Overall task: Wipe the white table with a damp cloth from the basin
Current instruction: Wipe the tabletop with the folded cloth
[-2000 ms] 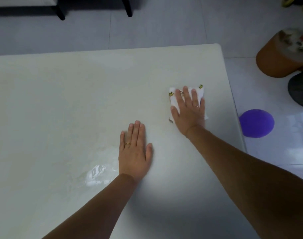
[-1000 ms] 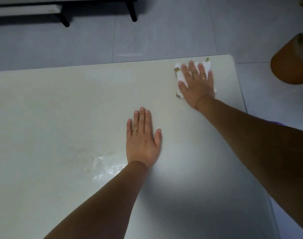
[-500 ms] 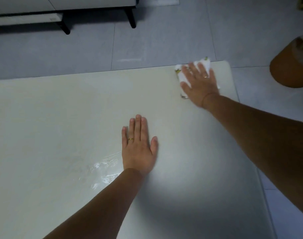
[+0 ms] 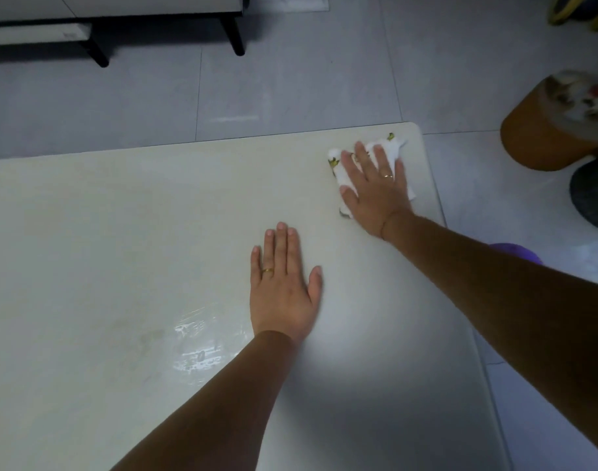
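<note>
I have the white table (image 4: pixel 121 232) broad below me, most of it lying left of the cloth (image 4: pixel 394 146). My left hand (image 4: pixel 282 294) rests flat mid-table, fingers together. My right hand (image 4: pixel 372 195), the nearer one, presses the cloth at the far right corner, fingers (image 4: pixel 381 161) straight and slightly spread.

Dim cool light; glare patch on table (image 4: pixel 87 232); soft shadow lower right; edges bowed.

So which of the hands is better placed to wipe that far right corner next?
The right hand: it presses flat on the cloth, close to the far right corner of the table. The left hand rests on bare surface, apart from the cloth.
</note>
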A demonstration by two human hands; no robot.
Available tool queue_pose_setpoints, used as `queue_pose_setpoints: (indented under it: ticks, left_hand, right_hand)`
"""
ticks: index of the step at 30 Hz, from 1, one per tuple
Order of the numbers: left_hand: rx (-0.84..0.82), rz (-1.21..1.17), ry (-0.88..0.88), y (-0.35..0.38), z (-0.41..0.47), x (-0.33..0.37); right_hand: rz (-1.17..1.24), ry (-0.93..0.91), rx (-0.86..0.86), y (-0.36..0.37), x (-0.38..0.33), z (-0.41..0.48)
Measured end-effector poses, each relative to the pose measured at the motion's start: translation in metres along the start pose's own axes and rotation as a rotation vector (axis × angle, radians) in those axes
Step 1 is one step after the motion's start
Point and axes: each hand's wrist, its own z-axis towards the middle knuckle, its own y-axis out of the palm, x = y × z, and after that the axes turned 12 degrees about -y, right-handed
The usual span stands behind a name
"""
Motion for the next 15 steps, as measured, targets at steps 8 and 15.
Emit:
queue_pose_setpoints:
  ticks: [8,15]
  left_hand:
    - [0.002,0.026,0.001,0.003,0.001,0.001]
    - [-0.039,0.058,0.01,-0.001,0.001,0.001]
  right_hand:
    - [0.06,0.404,0.013,0.004,0.008,-0.054]
    - [-0.002,0.015,-0.061,0.01,-0.03,-0.117]
